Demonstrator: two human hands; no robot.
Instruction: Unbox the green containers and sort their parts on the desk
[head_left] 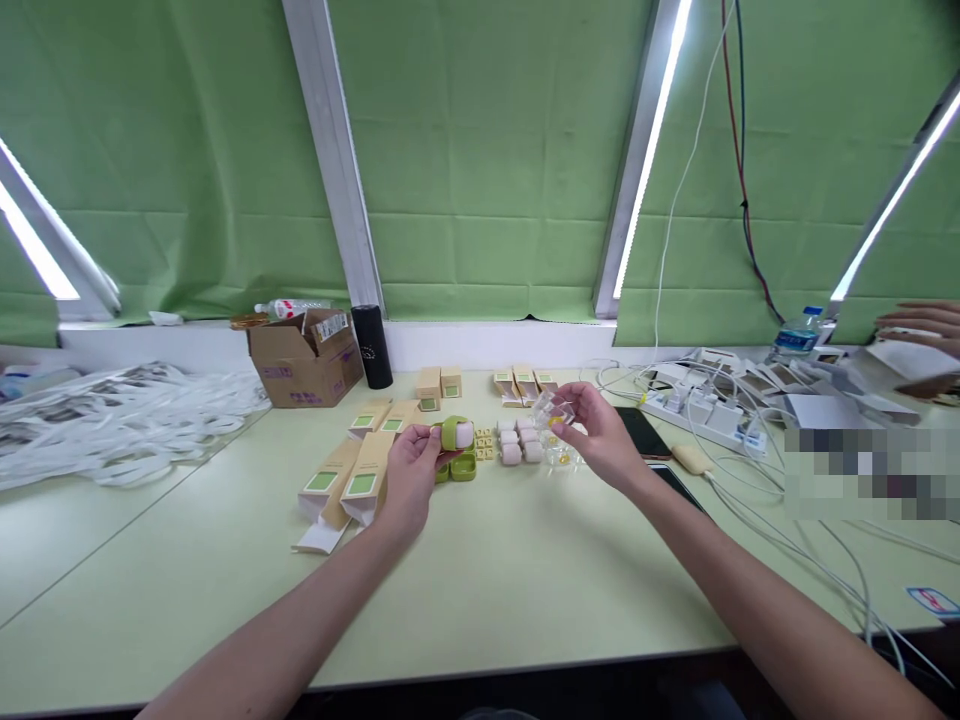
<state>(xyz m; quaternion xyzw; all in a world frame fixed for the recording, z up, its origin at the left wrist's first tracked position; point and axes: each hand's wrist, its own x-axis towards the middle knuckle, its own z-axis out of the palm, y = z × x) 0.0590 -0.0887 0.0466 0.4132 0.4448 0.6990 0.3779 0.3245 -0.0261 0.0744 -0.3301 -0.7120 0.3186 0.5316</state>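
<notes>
My left hand is closed on a green case with a pale pink piece in it. Just below lie green trays on the table. My right hand pinches a clear plastic piece above other clear pieces with yellow centres. Between the hands stand several pale pink pieces in rows, beside small yellowish squares. Beige cartons with green labels lie to the left of my left hand.
A cardboard box and a black cylinder stand at the back left, near white strips. Small cartons stand at the back. Right are phones, a power strip, cables and another person's hand.
</notes>
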